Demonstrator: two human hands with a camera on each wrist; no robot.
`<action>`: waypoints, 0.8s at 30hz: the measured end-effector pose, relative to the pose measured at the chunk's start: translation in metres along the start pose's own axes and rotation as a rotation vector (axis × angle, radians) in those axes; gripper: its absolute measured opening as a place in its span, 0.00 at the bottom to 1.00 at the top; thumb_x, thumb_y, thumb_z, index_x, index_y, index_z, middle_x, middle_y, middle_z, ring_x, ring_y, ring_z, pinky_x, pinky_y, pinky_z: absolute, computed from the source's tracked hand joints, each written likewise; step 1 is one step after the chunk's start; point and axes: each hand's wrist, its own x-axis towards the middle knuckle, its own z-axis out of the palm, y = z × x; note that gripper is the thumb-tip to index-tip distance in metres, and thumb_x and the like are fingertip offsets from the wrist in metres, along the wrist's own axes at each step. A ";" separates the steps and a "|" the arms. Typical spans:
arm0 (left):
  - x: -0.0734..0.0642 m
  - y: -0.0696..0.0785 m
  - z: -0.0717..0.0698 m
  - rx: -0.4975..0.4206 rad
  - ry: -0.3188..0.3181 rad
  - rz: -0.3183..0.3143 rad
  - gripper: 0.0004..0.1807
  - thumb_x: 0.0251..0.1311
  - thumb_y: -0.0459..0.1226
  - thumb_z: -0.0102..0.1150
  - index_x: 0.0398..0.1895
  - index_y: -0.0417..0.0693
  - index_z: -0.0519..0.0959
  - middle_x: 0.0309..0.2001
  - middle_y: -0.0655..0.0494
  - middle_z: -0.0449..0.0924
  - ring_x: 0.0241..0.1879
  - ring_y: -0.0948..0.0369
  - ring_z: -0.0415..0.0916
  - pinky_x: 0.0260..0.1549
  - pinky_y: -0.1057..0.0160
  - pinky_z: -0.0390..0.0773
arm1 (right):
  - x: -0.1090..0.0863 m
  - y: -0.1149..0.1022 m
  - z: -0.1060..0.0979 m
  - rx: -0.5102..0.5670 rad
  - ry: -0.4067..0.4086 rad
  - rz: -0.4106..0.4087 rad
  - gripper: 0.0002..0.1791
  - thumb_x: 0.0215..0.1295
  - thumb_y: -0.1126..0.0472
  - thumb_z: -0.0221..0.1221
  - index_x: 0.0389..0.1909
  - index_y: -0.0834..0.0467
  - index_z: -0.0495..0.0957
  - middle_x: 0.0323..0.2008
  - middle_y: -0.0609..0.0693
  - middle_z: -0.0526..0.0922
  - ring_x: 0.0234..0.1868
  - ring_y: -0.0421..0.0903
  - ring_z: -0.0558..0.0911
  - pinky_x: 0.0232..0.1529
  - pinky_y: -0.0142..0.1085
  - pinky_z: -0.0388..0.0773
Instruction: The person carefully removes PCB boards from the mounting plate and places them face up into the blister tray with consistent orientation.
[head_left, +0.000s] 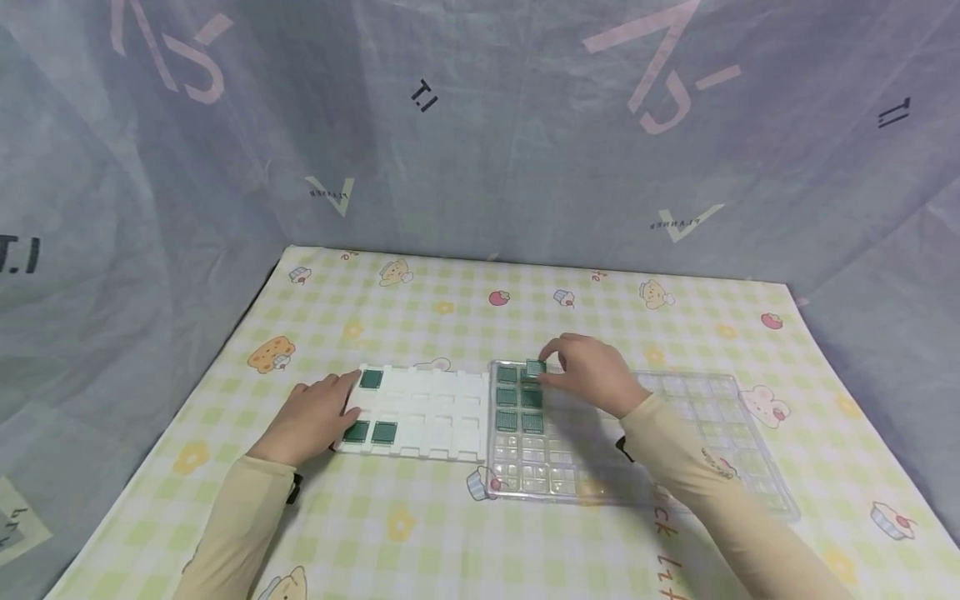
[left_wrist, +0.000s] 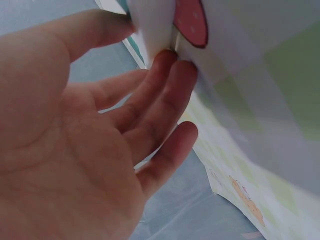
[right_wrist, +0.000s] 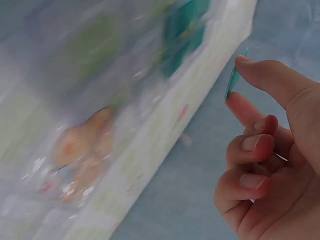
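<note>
A small square green circuit board (head_left: 536, 367) is pinched between the thumb and index finger of my right hand (head_left: 592, 372). It is held up over the far left corner of a clear compartment tray (head_left: 577, 479), and in the right wrist view the board (right_wrist: 233, 77) appears edge-on. Several similar green boards (head_left: 507, 397) sit in that tray's left columns. My left hand (head_left: 315, 417) grips the left end of a white slotted tray (head_left: 435, 408), its thumb near the front corner. Three green boards (head_left: 385, 432) lie in the white tray, one partly covered by the thumb.
The two trays stand side by side on a green-checked tablecloth (head_left: 420, 508) with cartoon prints. Grey-blue fabric (head_left: 480, 167) hangs behind the table and on both sides. The clear tray extends right, beneath my right forearm (head_left: 690, 467).
</note>
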 end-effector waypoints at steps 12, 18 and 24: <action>-0.001 0.000 0.002 0.005 0.015 0.015 0.33 0.73 0.41 0.55 0.74 0.32 0.63 0.64 0.32 0.75 0.62 0.37 0.75 0.58 0.37 0.70 | -0.006 0.030 0.013 -0.003 -0.016 0.038 0.17 0.60 0.51 0.72 0.46 0.55 0.86 0.27 0.44 0.77 0.26 0.40 0.71 0.24 0.32 0.68; -0.001 0.000 0.001 0.005 0.016 0.015 0.33 0.73 0.41 0.55 0.74 0.32 0.63 0.64 0.31 0.74 0.62 0.37 0.74 0.58 0.37 0.70 | -0.004 0.035 0.016 0.016 -0.052 0.052 0.16 0.61 0.54 0.71 0.47 0.55 0.86 0.28 0.45 0.79 0.27 0.41 0.72 0.25 0.33 0.69; -0.001 -0.001 0.002 -0.004 0.016 0.014 0.33 0.73 0.41 0.55 0.75 0.33 0.63 0.65 0.31 0.74 0.63 0.37 0.74 0.59 0.37 0.69 | -0.005 0.036 0.017 0.042 -0.083 0.078 0.17 0.60 0.54 0.72 0.48 0.57 0.86 0.31 0.45 0.81 0.29 0.41 0.75 0.29 0.34 0.73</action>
